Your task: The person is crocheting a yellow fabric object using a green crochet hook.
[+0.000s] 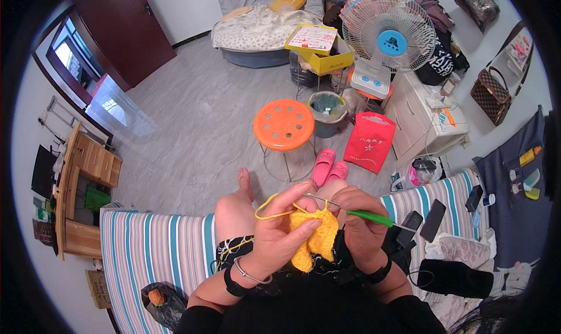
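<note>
My left hand [280,233] pinches a small yellow crocheted piece [322,239] between thumb and fingers, above my lap. A strand of yellow yarn [267,206] loops over its raised index finger and trails down past the wrist. In my right hand [361,224] is a crochet hook with a green handle [368,217], gripped like a pencil. The hook's metal shaft points left across the top of the piece, its tip near my left fingers. One yarn loop rises from the piece to the shaft. Part of the piece is hidden behind my left thumb.
I sit on a bed with a striped sheet [144,242]. At left lies a black plastic bag [168,305] with an orange ball [157,296]. Dark phone-like items [433,220] and a black cloth [456,278] lie at right. Ahead stand an orange stool [284,119] and pink clogs [323,166].
</note>
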Motion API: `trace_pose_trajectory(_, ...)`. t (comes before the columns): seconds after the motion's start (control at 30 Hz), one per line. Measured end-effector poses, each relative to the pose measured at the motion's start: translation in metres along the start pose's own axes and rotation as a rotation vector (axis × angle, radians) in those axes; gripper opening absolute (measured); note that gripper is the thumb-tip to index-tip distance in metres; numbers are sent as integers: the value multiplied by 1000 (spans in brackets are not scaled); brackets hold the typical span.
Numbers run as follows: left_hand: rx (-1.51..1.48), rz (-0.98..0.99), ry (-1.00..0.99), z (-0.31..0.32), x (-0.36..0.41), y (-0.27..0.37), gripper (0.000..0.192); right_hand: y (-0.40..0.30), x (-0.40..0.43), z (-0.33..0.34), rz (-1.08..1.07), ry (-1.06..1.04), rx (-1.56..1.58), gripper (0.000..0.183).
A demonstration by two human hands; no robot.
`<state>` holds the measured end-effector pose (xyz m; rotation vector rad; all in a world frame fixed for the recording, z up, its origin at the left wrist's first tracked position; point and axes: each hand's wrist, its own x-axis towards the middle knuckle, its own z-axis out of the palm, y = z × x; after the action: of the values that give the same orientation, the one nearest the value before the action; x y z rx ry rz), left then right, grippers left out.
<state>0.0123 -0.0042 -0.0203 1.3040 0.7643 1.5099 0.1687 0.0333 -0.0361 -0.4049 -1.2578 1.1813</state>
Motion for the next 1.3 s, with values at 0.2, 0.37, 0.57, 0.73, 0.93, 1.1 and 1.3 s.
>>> trace_pose_trajectory(0.2, 116, 66, -24, 6, 1, -10, 60, 2, 5, 5, -114, -42, -394, 18)
trace_pose_trajectory(0.37, 7, 34, 5, 0, 1, -9, 65, 6, -2, 1, 9, 11, -324, 18)
trace_pose_trajectory(0.57, -164, -61, 178, -23, 7, -4, 46, 12, -6, -6, 110, 124, -123, 16)
trace_pose_trajectory(0.73, -364, -39, 263, -55, 9, -1, 41, 16, -7, -12, 147, 119, -33, 14)
trace_pose_trajectory(0.93, -288, -264, -141, -153, -11, -4, 40, 12, -5, -18, 223, 114, 67, 14)
trace_pose_trajectory(1.1, -168, -448, 205, -238, -41, -2, 41, 1, 1, -17, 265, 109, 104, 15)
trace_pose_trajectory(1.3, 746, -412, 636, -271, -56, 1, 37, -2, 2, -12, 238, 51, 87, 16)
